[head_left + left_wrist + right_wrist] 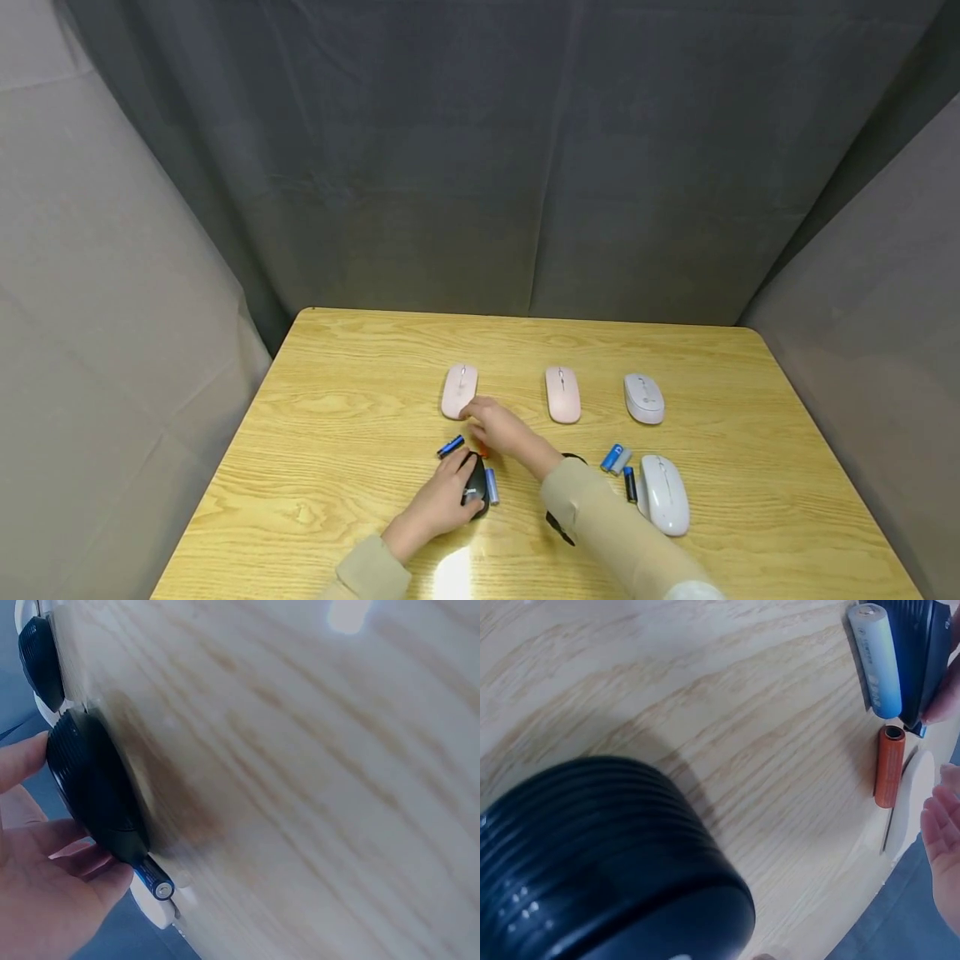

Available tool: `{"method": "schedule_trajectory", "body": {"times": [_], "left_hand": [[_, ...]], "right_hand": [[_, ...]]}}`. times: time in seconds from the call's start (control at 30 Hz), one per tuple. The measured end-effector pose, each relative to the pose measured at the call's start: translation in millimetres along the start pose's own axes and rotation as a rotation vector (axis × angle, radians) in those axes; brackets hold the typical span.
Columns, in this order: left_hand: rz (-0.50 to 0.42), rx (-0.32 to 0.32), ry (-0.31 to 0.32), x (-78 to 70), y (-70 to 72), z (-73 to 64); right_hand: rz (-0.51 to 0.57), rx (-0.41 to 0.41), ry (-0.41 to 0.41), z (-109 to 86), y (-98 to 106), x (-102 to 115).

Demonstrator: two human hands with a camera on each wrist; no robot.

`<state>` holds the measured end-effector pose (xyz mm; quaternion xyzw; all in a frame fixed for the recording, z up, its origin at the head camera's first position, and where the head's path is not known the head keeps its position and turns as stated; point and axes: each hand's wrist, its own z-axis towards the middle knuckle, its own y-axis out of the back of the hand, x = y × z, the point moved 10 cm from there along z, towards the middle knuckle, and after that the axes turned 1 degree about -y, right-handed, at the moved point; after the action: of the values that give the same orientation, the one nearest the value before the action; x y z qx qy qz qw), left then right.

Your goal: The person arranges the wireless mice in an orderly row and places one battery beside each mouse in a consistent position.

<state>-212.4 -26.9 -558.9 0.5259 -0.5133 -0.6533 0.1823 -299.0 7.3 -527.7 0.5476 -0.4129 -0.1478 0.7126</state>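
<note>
My left hand (pixel 444 498) rests on the table and grips a black computer mouse (pixel 474 490), thumb on one side and fingers on the other. Against that mouse's right side lies a light blue battery (pixel 492 487). A dark blue battery (pixel 451 447) lies beyond the left fingertips. My right hand (pixel 501 427), loosely bent and holding nothing, reaches over an orange battery (pixel 889 766). Its fingertips are beside a pale pink mouse (pixel 459 392); whether they touch it I cannot tell. A second black mouse (pixel 607 862) sits beneath my right forearm, which partly hides it.
Farther right along the back are a pink mouse (pixel 562 395) and a pale lilac mouse (pixel 644 398). A glossy white mouse (pixel 666 496) lies at the right, near a blue battery (pixel 611 457), a pale battery (pixel 621 462) and a black battery (pixel 631 487). Grey curtains (pixel 420 167) surround the table.
</note>
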Motion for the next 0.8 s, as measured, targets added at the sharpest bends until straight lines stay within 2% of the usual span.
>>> {"method": "schedule_trajectory", "body": {"times": [0.27, 0.5, 0.8], "left_hand": [[0.003, 0.011, 0.005, 3.3, -2.8, 0.7], [0.006, -0.025, -0.030, 1.1, 1.5, -1.4], [0.004, -0.023, -0.031, 2.5, 0.7, -4.8]], "right_hand": [[-0.037, 0.032, 0.032, 2.1, -10.0, 0.6], [-0.012, 0.075, 0.033, 2.4, -17.8, 0.2], [-0.005, 0.097, 0.070, 3.7, -24.7, 7.1]]}}
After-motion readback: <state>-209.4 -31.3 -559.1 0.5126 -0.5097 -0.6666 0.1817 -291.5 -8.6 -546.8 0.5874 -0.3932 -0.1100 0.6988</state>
